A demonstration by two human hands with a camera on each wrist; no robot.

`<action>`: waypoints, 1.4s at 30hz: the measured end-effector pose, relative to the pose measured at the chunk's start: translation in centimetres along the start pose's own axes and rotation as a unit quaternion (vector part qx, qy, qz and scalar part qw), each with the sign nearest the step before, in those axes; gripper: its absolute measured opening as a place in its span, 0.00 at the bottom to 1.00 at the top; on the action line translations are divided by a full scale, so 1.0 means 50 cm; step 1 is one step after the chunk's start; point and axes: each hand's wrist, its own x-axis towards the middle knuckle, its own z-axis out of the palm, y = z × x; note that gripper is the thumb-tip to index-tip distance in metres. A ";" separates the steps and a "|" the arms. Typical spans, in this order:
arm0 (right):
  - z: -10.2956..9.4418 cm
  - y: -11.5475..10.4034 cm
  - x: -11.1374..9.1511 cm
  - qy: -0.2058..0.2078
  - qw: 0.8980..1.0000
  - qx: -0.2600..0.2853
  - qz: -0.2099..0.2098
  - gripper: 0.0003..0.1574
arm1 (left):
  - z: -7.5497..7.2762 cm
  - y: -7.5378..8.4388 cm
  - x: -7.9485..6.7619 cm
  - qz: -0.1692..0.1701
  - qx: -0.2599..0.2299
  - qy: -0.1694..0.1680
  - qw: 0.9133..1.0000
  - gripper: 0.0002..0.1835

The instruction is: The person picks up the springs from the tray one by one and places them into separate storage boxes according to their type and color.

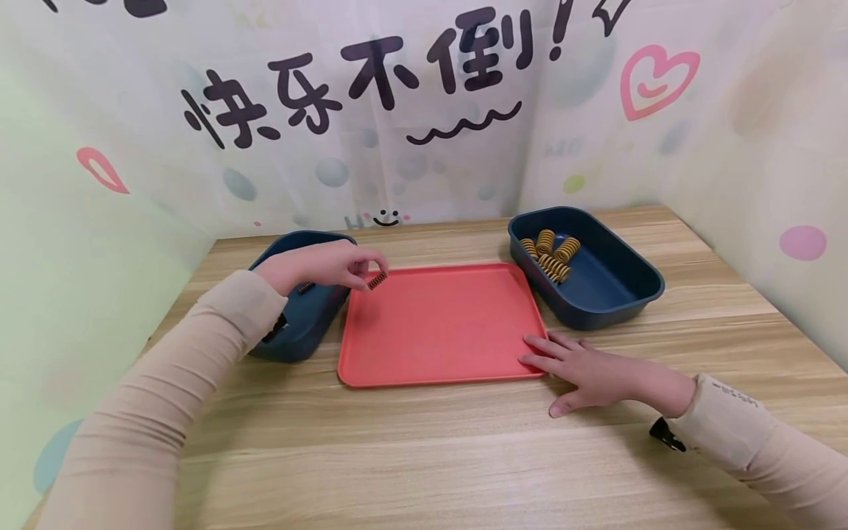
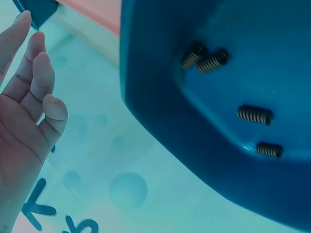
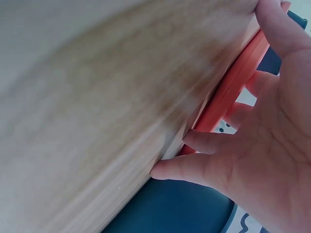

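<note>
Between thumb and fingertips my left hand [image 1: 334, 266] pinches a small dark coil spring [image 1: 377, 280] above the back left corner of the red tray [image 1: 437, 324]. Beneath that arm stands the left blue bin [image 1: 311, 324], partly hidden by it. Several dark springs [image 2: 255, 115] lie on its floor in the left wrist view. My right hand [image 1: 589, 372] rests at the tray's front right corner with fingers spread, two fingertips over the rim and the thumb toward the table. In the right wrist view its fingers [image 3: 209, 165] lie along the tray edge and the wood.
Another blue bin [image 1: 616, 305] stands behind my right hand, at the tray's right side. Several larger yellow springs [image 1: 553, 268] are gathered in its left part. The wooden table [image 1: 424, 456] ends at a printed cloth backdrop [image 1: 437, 177].
</note>
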 end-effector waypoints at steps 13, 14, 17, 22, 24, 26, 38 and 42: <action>0.002 0.000 0.000 0.001 1.000 -0.003 -0.002 0.53 | -0.021 -0.054 -0.030 -0.031 0.002 0.044 0.999 0.19; 0.002 0.000 0.000 0.002 1.000 -0.003 -0.002 0.53 | -0.022 -0.059 -0.032 -0.031 0.005 0.047 0.998 0.20; 0.001 -0.001 0.000 0.002 1.000 -0.004 -0.002 0.53 | -0.024 -0.076 -0.036 -0.035 0.012 0.052 0.998 0.19; 0.000 0.000 0.001 -0.001 1.000 -0.002 0.001 0.54 | -0.021 -0.107 -0.043 -0.053 0.005 0.061 0.997 0.18; 0.000 0.001 0.001 -0.002 1.000 -0.004 0.002 0.54 | -0.019 -0.117 -0.047 -0.063 -0.006 0.068 0.996 0.17; 0.001 0.001 0.002 -0.003 1.000 -0.006 0.002 0.54 | -0.018 -0.125 -0.050 -0.068 -0.010 0.074 0.995 0.17; -0.001 0.000 0.001 -0.003 1.000 -0.003 0.003 0.54 | -0.010 -0.145 -0.051 -0.097 -0.023 0.049 0.994 0.16; 0.001 0.002 0.000 -0.003 1.000 -0.001 0.002 0.54 | -0.006 -0.152 -0.049 -0.116 -0.022 0.038 0.992 0.17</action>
